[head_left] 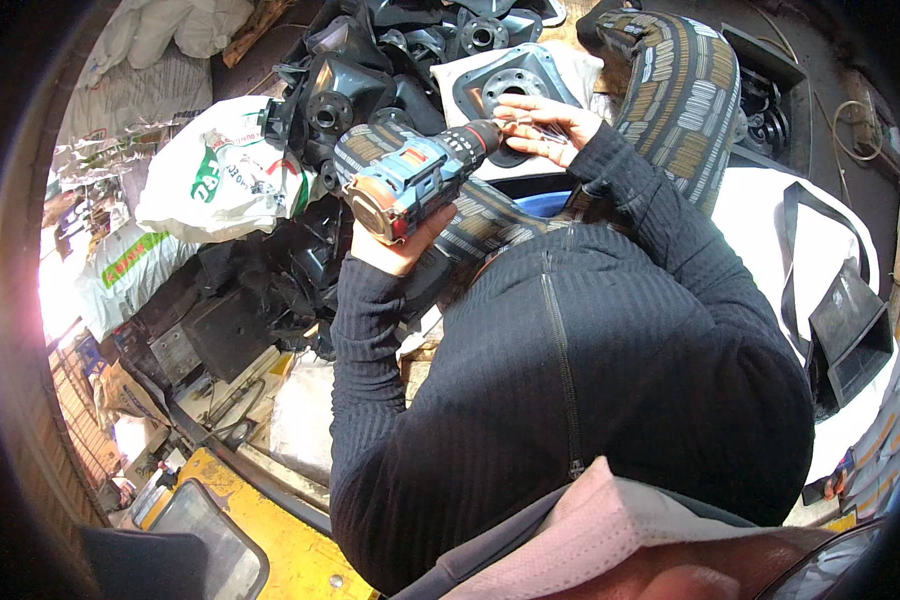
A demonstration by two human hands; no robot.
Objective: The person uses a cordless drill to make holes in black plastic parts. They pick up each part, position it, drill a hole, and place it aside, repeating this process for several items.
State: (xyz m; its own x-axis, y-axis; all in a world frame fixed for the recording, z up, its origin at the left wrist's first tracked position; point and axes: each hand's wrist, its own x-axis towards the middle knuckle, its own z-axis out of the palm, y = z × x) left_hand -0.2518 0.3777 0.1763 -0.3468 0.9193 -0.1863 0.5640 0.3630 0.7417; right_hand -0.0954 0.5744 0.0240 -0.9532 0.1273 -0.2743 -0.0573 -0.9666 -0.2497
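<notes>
My left hand [395, 255] is closed round a blue and grey cordless drill [410, 182], gripping it from below. The drill's chuck points right and away from me. At its tip, my right hand [555, 128] has fingers bent together over small shiny metal pieces, too small to name for certain. Just beyond and below that hand lies a black square plastic part with a round flanged hole [510, 82], resting on a white cloth-like surface over my lap.
Many similar black plastic parts [345, 95] are heaped ahead and left. White printed sacks [225, 175] lie at the left. A dark crate [770, 110] stands far right, with a white sack [760, 215] nearer. A yellow machine panel [295, 545] is at the lower left.
</notes>
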